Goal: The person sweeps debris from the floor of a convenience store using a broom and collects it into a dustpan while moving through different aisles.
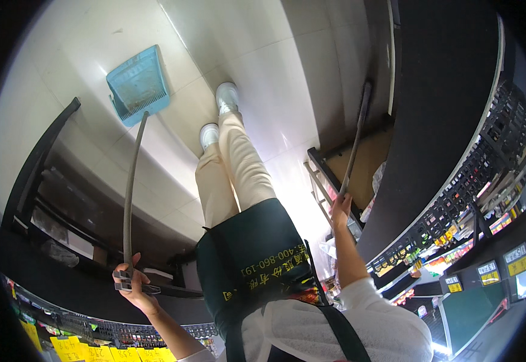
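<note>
My left hand [132,283] is closed around the upper end of a long grey handle [130,194], where a dark clip-like fitting sits. At the handle's far end a light blue plastic dustpan [140,86], with a toothed comb edge and brownish dirt inside, rests on the floor to the left of my feet. In my right hand [341,210] is the stick of a broom [355,145], slanting away from me. Its narrow dark head [366,92] is near the base of the black counter on the right; the bristles are hard to make out.
Pale glossy tiles [258,59] make up the floor. A black curved counter [439,90] with black racks [485,140] of small goods borders the right. Low on the left stands a black-framed shelf [41,167]. Yellow price cards [109,353] hang at the lower left.
</note>
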A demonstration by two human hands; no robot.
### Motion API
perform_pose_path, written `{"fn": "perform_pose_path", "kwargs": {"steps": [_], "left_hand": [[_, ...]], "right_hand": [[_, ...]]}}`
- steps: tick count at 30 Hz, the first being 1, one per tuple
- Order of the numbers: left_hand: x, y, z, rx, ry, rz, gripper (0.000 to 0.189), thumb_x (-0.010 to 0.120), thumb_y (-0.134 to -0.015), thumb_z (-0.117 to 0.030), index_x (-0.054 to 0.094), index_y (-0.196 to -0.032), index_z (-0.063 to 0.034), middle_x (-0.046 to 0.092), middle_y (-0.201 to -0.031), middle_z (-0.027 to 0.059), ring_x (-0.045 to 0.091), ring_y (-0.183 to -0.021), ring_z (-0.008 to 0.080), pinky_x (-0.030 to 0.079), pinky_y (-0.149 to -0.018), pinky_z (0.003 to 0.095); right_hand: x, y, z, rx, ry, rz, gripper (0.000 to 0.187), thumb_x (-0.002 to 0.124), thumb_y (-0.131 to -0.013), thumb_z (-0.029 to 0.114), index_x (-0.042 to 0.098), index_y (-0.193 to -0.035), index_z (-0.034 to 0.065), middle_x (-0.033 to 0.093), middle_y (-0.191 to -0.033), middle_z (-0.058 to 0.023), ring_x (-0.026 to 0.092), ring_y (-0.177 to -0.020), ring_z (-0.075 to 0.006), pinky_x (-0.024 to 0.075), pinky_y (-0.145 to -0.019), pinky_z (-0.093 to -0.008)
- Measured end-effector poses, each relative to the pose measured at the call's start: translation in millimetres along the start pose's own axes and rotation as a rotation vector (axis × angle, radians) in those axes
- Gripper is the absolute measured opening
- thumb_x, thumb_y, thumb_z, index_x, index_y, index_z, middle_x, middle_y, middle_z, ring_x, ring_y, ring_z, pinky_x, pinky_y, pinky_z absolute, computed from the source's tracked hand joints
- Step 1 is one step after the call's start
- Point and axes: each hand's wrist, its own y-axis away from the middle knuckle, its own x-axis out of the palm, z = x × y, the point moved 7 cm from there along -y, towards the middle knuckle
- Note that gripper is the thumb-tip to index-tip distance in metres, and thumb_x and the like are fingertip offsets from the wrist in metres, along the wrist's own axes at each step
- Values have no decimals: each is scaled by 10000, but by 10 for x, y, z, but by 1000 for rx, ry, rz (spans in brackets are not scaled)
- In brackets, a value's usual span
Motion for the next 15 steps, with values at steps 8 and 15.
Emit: {"fn": "perform_pose_path", "kwargs": {"steps": [8,15], "left_hand": [[149,-9,32,16,113,54,271,563,-711,-51,472,-966,-59,585,-958,229,420,-482,49,336,-449,158],[122,697,743,-130,248,2,269,556,-724,-5,433,-955,-70,568,-995,198,440,-525,63,367,-470,170]], "right_hand": [[978,28,764,208,-800,468,298,427,-839,140,322,-1113,192,373,-583,-21,406,-432,-142,367,-362,-269],[1286,2034,2958,135,-464,907,593,409,-833,67,100,-1334,142,387,-680,-35,333,-472,-83,298,-386,-217]]}}
